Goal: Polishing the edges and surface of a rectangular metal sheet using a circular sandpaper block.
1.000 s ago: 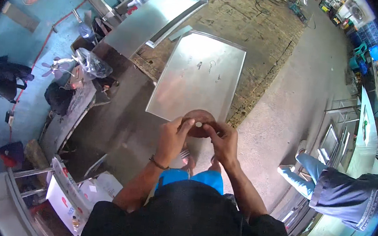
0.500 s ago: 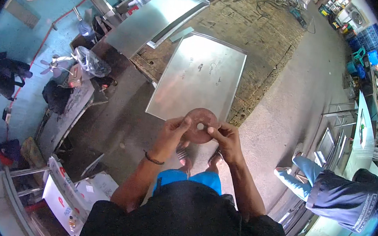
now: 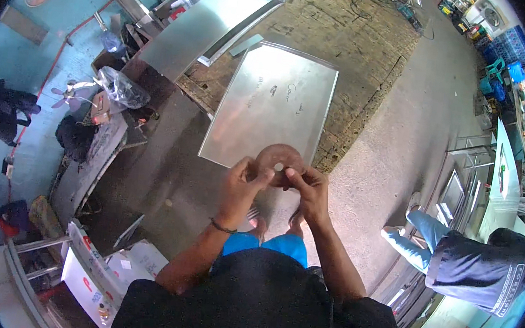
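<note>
A round reddish-brown disc (image 3: 281, 155) with a small centre hole, looking like an abrasive disc, is held in front of me by both hands. My left hand (image 3: 243, 186) grips its lower left edge, thumb on the upper face near the hole. On the lower right edge, my right hand (image 3: 312, 193) pinches it with the thumb likewise close to the hole. The fingers beneath are partly hidden by the disc. Beyond it a shiny metal panel (image 3: 268, 113) with raised edges and marker writing lies on the worn wooden workbench (image 3: 369, 66).
A long metal sheet (image 3: 193, 35) lies at the bench's left side. Cables and a teal power tool (image 3: 410, 16) are at its far end. To the right, a person in a dark shirt (image 3: 475, 269) is beside metal frames. A fan (image 3: 73, 94) and plastic bag (image 3: 123, 88) stand left.
Both hands have raised the disc slightly away from me and tilted it. My left thumb has shifted inward from the disc's left edge toward the hole.
</note>
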Motion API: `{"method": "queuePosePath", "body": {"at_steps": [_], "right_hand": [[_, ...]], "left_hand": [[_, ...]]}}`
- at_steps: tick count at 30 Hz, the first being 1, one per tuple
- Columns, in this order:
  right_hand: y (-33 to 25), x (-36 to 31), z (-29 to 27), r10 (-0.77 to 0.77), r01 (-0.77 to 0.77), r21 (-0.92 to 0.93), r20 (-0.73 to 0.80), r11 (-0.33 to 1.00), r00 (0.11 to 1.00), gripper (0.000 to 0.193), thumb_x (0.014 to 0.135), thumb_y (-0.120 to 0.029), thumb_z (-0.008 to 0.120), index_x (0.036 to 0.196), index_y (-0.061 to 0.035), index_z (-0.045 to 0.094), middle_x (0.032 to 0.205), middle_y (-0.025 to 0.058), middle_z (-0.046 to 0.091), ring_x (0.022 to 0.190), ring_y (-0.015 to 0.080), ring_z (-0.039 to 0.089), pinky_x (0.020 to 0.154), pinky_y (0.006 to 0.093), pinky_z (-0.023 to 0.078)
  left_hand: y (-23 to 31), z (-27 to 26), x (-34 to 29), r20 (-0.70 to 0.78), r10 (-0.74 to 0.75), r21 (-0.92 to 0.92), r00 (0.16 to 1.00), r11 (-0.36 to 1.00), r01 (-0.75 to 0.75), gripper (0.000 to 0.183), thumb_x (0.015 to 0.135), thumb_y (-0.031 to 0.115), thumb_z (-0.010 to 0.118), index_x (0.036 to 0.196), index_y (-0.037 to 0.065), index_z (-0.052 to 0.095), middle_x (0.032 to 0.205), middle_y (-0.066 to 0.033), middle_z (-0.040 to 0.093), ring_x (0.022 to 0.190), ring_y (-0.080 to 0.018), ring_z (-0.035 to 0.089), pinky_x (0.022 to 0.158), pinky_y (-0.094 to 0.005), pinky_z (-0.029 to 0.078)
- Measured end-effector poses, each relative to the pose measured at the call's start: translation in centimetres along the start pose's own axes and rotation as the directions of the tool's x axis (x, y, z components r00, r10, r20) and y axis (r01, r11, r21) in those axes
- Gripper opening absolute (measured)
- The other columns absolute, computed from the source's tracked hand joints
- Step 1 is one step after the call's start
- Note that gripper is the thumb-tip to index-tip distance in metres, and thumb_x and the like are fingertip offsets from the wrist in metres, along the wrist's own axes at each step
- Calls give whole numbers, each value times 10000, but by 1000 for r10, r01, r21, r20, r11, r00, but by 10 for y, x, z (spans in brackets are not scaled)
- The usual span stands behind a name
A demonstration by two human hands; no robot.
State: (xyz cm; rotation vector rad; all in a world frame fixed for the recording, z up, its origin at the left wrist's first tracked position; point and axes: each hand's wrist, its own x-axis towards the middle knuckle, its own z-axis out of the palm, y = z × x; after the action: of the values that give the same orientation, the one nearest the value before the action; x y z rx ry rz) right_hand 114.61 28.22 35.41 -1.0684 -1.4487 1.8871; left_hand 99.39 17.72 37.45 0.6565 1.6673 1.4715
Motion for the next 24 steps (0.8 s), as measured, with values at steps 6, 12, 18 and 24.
{"method": "queuePosePath", "body": {"at_steps": [6,12,18,24], "right_hand": [[47,-6,-24,65,-62,-177,15,982,998,337,978,-277,726,1031,55,740,920,112,769,833,147,699,776,317,546],[84,-15,-75,-78,-41,-486,-222,873,972,315,969,-276,716,1080,19,729,918,161,767,827,238,740,784,369,566],[96,19,-100,-263,213,-587,-1,781,965,225,912,-159,698,1096,-32,721,1108,203,692,1117,401,631,980,486,491],[119,50,-105,-330,350,-581,145,735,933,243,868,-96,678,1102,-42,710,1160,163,689,1148,377,616,992,464,491]], "left_hand": [[-40,13,17,23,309,324,951,897,-300,206,968,192,703,1089,31,660,1006,-198,732,907,-371,712,750,-405,533],[-40,26,46,464,111,738,879,501,-453,167,979,170,586,1099,91,671,906,-179,714,878,-433,696,714,-532,543],[-52,58,63,635,-40,757,771,229,-612,289,916,139,632,1204,112,639,997,-168,718,957,-409,681,831,-516,548],[-62,58,68,727,-157,649,668,474,-595,182,931,138,608,1082,76,688,1062,-141,701,1028,-371,656,888,-492,528]]}}
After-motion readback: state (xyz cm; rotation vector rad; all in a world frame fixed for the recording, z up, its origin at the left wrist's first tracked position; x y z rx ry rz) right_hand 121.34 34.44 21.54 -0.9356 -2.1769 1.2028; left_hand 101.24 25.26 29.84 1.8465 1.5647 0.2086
